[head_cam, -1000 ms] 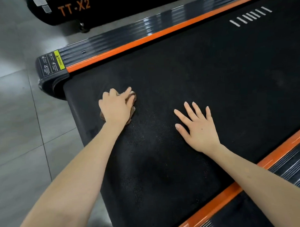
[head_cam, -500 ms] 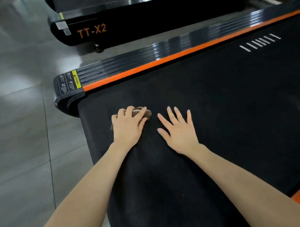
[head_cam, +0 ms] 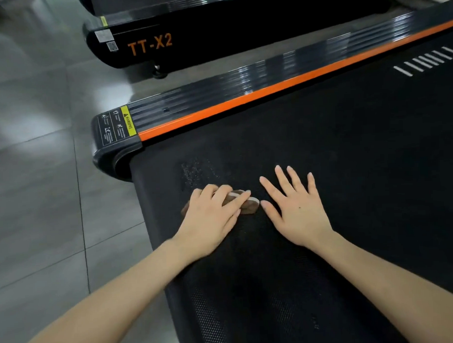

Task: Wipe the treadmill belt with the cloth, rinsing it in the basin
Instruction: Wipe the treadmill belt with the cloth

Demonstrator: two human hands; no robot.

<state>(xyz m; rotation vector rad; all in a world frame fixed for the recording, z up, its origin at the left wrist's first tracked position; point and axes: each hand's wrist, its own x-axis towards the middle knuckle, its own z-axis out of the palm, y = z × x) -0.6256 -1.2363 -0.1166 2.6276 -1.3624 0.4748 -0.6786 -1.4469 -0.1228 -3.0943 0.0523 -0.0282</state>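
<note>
Brown cloth point(head_cam: 247, 205) sits bunched under the left hand point(head_cam: 211, 220) on the black belt point(head_cam: 322, 142). It is a small wad, so I think it could slip out sideways or miss the speckled patch just past the fingertips. The left fingers curl over it and press down. Just beside it, the right hand point(head_cam: 296, 210) lies flat and spread, holding nothing.

Bare left hand point(head_cam: 212, 223), bare right hand point(head_cam: 299, 215), bare forearms point(head_cam: 117, 306)

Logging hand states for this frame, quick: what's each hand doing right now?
Left hand: closed, fingers curled over the brown cloth, pressing it onto the belt.
Right hand: open, flat on the belt, holding nothing.
</note>
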